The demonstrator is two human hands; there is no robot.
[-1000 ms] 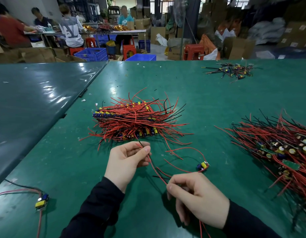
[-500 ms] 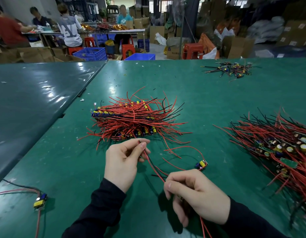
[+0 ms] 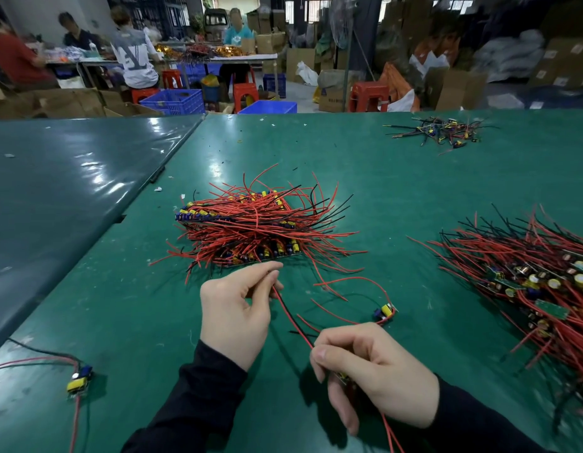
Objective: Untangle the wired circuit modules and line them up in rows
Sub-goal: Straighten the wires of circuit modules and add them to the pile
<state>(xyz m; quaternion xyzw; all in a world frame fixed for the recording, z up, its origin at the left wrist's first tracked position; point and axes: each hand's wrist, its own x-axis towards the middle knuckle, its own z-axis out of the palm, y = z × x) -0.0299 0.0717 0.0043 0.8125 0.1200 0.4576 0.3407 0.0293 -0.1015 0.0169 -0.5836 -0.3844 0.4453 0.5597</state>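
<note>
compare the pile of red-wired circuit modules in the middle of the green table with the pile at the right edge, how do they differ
The middle pile of red-wired modules has its yellow and blue modules lined up in rows along its edges; the right-edge pile lies jumbled, with modules scattered among the wires. The middle pile shows whole; the right-edge pile runs out of frame. Both sit on the green table, made of small boards with red and black wires.

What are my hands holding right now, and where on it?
The left hand pinches the far ends of a red and black wire pair. The right hand grips the near end, curled around a circuit module that is mostly hidden.
</note>
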